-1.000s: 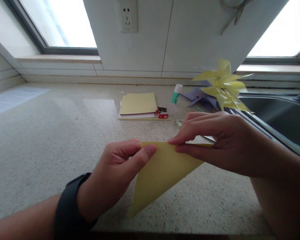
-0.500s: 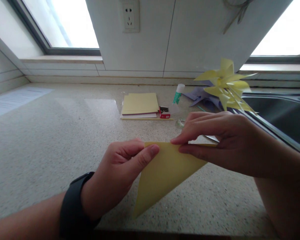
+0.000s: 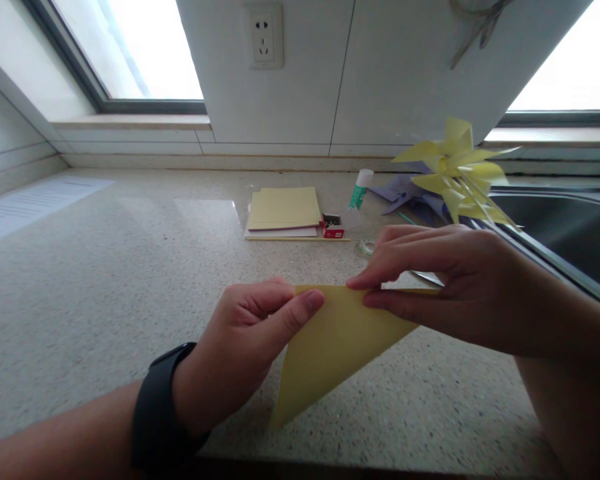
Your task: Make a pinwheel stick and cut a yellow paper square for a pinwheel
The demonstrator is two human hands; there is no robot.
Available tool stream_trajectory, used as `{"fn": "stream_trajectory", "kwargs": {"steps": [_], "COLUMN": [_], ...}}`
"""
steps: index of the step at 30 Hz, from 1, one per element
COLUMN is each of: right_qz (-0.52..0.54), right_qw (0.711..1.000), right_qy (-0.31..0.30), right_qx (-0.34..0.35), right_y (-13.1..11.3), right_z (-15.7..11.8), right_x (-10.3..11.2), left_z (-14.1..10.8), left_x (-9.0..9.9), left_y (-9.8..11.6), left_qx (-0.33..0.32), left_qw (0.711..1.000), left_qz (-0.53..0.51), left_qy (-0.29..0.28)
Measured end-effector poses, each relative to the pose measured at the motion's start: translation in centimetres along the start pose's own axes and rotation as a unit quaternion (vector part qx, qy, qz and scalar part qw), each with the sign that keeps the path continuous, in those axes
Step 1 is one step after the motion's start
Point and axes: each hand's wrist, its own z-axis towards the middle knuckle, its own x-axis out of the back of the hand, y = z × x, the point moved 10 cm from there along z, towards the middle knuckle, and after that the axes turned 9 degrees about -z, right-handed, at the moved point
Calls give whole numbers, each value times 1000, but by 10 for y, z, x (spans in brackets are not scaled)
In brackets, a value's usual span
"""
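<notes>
A sheet of yellow paper (image 3: 343, 347), folded into a triangle, is held up above the counter with its straight folded edge on top and a corner pointing down. My left hand (image 3: 260, 330) pinches the upper left of this edge, thumb in front and fingers hidden behind. On the same edge, right of the middle, my right hand (image 3: 430, 277) closes its thumb and fingertips on the paper. The paper's right end passes behind that hand. A black watch (image 3: 165, 407) is on my left wrist.
Beyond the hands, a stack of yellow paper (image 3: 284, 208), a small red box (image 3: 333, 227), a thin stick (image 3: 300, 239), a tape roll (image 3: 366, 247) and a glue stick (image 3: 361, 189) lie on the counter. Yellow pinwheels (image 3: 455, 167) rest beside the sink (image 3: 555, 220). A printed sheet (image 3: 35, 207) lies left.
The whole view has shifted slightly, so everything appears a little further right. Both hands keep the same grip on the folded paper.
</notes>
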Motion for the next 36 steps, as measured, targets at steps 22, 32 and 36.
{"fn": "stream_trajectory", "kwargs": {"steps": [22, 32, 36], "right_qz": [421, 455, 444], "right_qw": [876, 835, 833], "right_qy": [87, 183, 218], "right_qx": [-218, -251, -248], "right_y": [69, 76, 80], "right_z": [-2, -9, -11], "right_x": [-39, -44, -34], "left_z": [2, 2, 4], "left_x": [31, 37, 40], "left_y": [10, 13, 4], "left_qx": [-48, -61, -53], "left_qw": [986, 983, 981], "left_qz": [-64, -65, -85], "left_qy": [143, 160, 163]}}
